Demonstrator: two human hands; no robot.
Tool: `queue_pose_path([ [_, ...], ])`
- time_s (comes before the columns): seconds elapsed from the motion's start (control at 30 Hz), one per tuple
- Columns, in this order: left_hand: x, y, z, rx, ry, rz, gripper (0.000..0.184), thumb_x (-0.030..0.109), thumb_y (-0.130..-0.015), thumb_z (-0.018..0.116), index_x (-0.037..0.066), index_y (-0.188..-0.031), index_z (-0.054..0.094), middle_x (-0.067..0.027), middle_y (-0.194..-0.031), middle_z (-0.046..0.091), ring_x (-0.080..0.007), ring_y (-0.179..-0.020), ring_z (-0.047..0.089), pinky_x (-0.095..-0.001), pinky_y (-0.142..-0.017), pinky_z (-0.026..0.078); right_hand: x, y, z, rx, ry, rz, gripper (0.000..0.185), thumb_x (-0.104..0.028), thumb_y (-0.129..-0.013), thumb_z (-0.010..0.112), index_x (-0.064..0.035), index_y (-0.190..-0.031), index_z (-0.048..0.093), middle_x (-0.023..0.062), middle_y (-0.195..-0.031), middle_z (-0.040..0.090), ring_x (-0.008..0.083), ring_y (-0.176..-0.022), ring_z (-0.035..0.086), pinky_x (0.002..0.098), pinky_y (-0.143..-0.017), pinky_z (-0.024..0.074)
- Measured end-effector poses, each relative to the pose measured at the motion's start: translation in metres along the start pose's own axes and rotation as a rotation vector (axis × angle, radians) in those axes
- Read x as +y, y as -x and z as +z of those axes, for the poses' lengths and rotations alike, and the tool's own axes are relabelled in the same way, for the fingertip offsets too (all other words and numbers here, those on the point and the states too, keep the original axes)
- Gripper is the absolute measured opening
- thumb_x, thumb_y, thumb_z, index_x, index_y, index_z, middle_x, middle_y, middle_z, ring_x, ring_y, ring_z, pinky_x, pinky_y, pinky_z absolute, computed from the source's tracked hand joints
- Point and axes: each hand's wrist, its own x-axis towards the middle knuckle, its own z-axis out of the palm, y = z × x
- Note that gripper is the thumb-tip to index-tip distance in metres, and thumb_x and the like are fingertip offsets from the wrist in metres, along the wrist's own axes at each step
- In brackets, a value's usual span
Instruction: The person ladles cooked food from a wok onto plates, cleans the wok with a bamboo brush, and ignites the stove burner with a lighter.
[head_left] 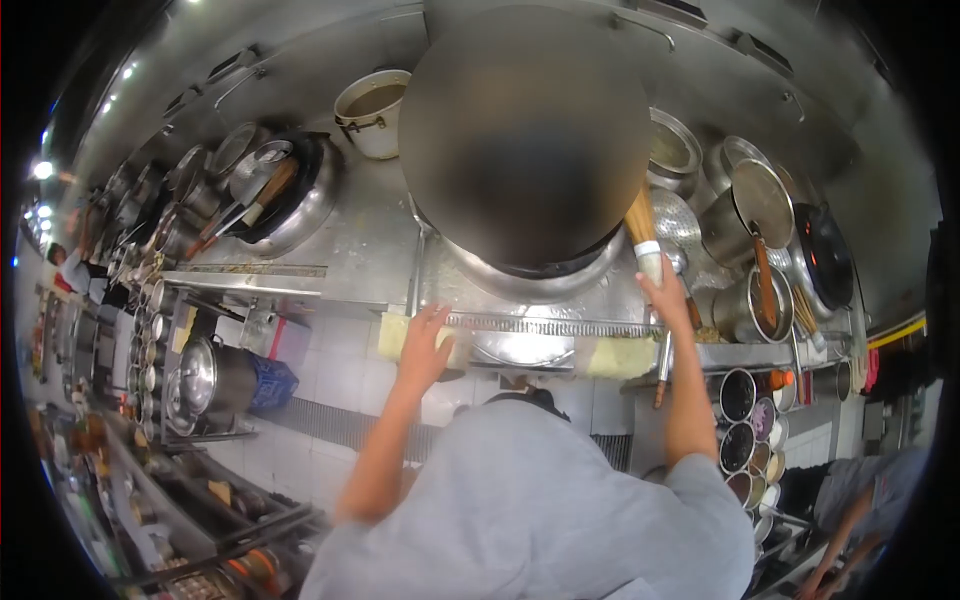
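My right hand point(664, 290) is closed round the white-wrapped handle of a bamboo brush point(641, 222), whose bristles reach up to the edge of a large blurred round area. That blurred area hides most of the dark wok on the steel stove point(560, 288); only the wok's lower rim point(545, 268) shows. At the front edge of the stove, my left hand point(428, 345) rests by a yellowish folded cloth point(393, 336), its fingers apart and nothing in them. A second cloth point(615, 357) hangs over the same edge, left of my right forearm.
At the back left stands a white pot point(375, 112) of liquid. Pots, strainers and a ladle point(765, 275) crowd the right, above seasoning containers point(738, 395). Another wok point(310, 215) lies left. A lidded pot point(205, 380) stands lower left; another person point(860, 500) is lower right.
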Motion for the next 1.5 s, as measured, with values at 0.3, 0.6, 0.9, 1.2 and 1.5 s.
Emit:
queue_pose_path([
  [0.3, -0.037, 0.099, -0.062, 0.068, 0.023, -0.323, 0.037, 0.006, -0.082, 0.063, 0.005, -0.119, 0.059, -0.0155, -0.104, 0.062, -0.0316, -0.093, 0.060, -0.0393, -0.079, 0.049, -0.198, -0.159, 0.091, -0.571, 0.617, -0.089, 0.052, -0.033, -0.073, 0.067, -0.0105, -0.119, 0.059, 0.0156, -0.091, 0.069, 0.0263, -0.067, 0.068, 0.0374, -0.066, 0.0547],
  [0.6, -0.056, 0.220, -0.076, 0.193, -0.098, -0.500, 0.028, 0.003, -0.080, 0.063, 0.003, -0.108, 0.064, -0.0154, -0.095, 0.064, -0.0320, -0.089, 0.061, -0.0396, -0.076, 0.049, -0.144, -0.123, 0.085, -0.493, 0.799, -0.287, 0.052, -0.049, -0.077, 0.061, -0.0180, -0.119, 0.061, 0.0115, -0.105, 0.068, 0.0289, -0.096, 0.066, 0.0414, -0.082, 0.0516],
  [0.9, -0.021, 0.123, -0.084, 0.117, -0.145, -0.374, 0.029, 0.004, -0.080, 0.062, 0.003, -0.109, 0.063, -0.0165, -0.095, 0.063, -0.0322, -0.088, 0.061, -0.0408, -0.076, 0.049, -0.118, -0.173, 0.142, -0.198, 0.717, -0.221, 0.053, -0.042, -0.080, 0.063, -0.0136, -0.123, 0.055, 0.0209, -0.104, 0.066, 0.0378, -0.098, 0.064, 0.0471, -0.085, 0.0509],
  [1.2, -0.007, 0.146, -0.099, 0.087, -0.193, -0.479, 0.032, 0.002, -0.081, 0.061, 0.004, -0.113, 0.062, -0.0166, -0.096, 0.063, -0.0332, -0.088, 0.061, -0.0400, -0.076, 0.048, -0.071, -0.197, 0.078, 0.046, 0.831, -0.307, 0.062, -0.042, -0.076, 0.069, -0.0078, -0.125, 0.051, 0.0186, -0.090, 0.068, 0.0359, -0.080, 0.068, 0.0467, -0.070, 0.0544],
  [1.5, -0.002, 0.173, -0.091, 0.102, -0.177, -0.544, 0.030, 0.008, -0.083, 0.061, 0.005, -0.113, 0.062, -0.0166, -0.101, 0.063, -0.0338, -0.094, 0.060, -0.0407, -0.081, 0.047, -0.150, -0.127, 0.158, -0.556, 0.219, -0.037, 0.068, -0.037, -0.080, 0.065, -0.0210, -0.141, 0.040, 0.0164, -0.088, 0.068, 0.0252, -0.056, 0.066, 0.0343, -0.050, 0.0540],
])
